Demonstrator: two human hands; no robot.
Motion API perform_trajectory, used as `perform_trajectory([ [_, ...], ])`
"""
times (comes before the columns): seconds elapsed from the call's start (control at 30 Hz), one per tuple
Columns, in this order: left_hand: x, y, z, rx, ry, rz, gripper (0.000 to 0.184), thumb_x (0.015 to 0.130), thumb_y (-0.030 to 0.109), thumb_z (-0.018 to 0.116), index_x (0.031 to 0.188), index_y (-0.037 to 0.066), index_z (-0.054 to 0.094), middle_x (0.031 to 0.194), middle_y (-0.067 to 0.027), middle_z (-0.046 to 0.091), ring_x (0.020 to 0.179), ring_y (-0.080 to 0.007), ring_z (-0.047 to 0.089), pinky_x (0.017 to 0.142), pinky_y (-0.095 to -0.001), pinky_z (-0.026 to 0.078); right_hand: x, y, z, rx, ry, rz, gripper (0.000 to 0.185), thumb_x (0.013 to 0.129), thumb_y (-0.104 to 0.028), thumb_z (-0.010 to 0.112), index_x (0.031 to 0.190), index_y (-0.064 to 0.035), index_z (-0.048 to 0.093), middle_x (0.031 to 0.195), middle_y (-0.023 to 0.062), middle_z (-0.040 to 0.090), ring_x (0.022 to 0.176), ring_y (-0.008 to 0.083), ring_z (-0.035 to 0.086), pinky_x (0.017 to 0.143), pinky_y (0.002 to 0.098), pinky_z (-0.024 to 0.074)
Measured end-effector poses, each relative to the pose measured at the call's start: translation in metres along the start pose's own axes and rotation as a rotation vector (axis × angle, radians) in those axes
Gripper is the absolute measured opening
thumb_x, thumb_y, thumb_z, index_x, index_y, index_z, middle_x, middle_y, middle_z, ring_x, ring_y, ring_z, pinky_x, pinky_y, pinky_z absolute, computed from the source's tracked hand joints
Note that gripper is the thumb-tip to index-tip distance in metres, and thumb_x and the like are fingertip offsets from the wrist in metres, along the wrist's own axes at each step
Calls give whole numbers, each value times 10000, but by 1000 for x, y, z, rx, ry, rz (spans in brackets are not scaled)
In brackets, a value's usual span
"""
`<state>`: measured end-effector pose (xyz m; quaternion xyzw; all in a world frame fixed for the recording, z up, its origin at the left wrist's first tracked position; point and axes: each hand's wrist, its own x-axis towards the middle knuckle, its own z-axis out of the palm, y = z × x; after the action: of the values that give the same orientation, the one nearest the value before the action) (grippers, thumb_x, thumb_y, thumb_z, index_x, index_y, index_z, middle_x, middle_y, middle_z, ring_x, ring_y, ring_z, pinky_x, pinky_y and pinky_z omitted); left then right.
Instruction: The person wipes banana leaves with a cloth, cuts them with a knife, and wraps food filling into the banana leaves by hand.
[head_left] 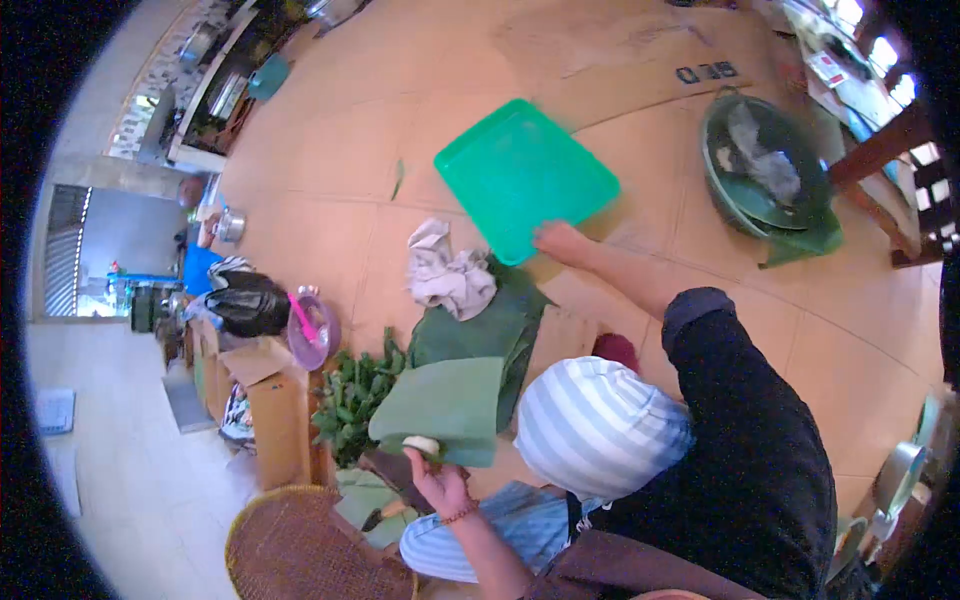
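Note:
My left hand (440, 488), with a beaded band at the wrist, grips the lower edge of a green leaf (440, 400). A small whitish piece of food (420, 443) rests on the leaf close to my fingertips. My right hand (560, 243) is at the near corner of a flat green plastic tray (525, 175), its fingers on the rim. Beneath and behind the held leaf lies a stack of darker green leaves (480, 320), with a crumpled pale cloth (450, 270) on top. Left of it is a pile of small green leaf parcels (360, 400).
A round woven tray (300, 550) sits near my left leg. Cut leaf pieces (375, 500) lie beside it. At right stands a large basin (740, 215) with plastic and leaf inside. A purple bowl (314, 332) holds a pink utensil. Another person (203, 262) is at far left.

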<state>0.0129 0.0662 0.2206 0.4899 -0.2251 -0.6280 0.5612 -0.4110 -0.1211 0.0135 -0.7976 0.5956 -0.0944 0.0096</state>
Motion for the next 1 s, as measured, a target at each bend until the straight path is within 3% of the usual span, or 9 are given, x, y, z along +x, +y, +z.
perform_trajectory([
  [0.03,-1,2,9,-41,-10,-32,399,876,315,530,1178,58,483,1195,-78,518,1114,-241,466,965,-431,356,3,5,-10,-20,59,2,117,714,-120,564,827,-91,569,877,79,546,846,256,557,618,390,469],
  [0.07,-1,-3,21,-134,99,-59,342,910,378,459,992,59,552,872,-39,597,730,-166,559,666,-312,481,0,13,-21,-43,117,3,112,718,-118,564,825,-86,567,884,82,547,850,263,557,625,397,471],
  [0.17,-6,-15,23,-117,-5,-41,331,899,360,482,1022,60,550,945,-58,593,815,-187,562,746,-349,472,-35,16,-136,84,112,88,128,742,-106,557,866,-76,569,912,88,550,897,277,541,685,402,468],
  [0.23,-9,-16,42,-264,-32,-79,333,892,344,500,1056,58,544,1005,-67,589,897,-200,557,814,-372,456,-66,31,-172,70,110,161,171,760,-105,551,929,-77,565,928,105,549,928,291,527,735,398,465],
  [0.43,-1,-25,30,-374,-73,-101,378,859,295,562,1147,56,510,1130,-65,562,1054,-226,504,947,-413,375,-214,102,-199,-242,117,537,213,744,-116,568,955,-88,582,951,112,556,941,291,528,762,405,466],
  [0.5,-11,-13,46,-357,-91,-107,365,862,288,557,1141,56,516,1131,-64,560,1053,-220,504,947,-405,376,-249,107,-212,-273,-96,707,207,743,-116,570,947,-84,580,955,114,558,944,287,529,739,401,474],
  [0.77,-9,-17,48,-395,-37,-3,301,861,230,561,1114,67,540,1063,-58,583,984,-197,538,897,-369,418,-332,142,-190,-229,-25,699,274,726,-144,611,980,-54,561,972,156,571,910,345,551,754,433,468],
  [0.87,-22,-6,67,-463,-97,-6,283,843,201,582,1088,63,549,1084,-61,571,981,-207,538,887,-368,426,-304,136,-209,-178,-254,841,321,735,-174,626,1018,-37,555,1022,169,577,953,348,547,789,423,464],
  [1.0,-39,2,85,-464,-75,8,340,802,129,627,1122,78,527,1083,-31,566,1003,-211,523,921,-389,388,-283,175,-198,-310,20,591,362,775,-239,629,1060,-27,561,1063,152,586,939,301,578,798,377,471],
])
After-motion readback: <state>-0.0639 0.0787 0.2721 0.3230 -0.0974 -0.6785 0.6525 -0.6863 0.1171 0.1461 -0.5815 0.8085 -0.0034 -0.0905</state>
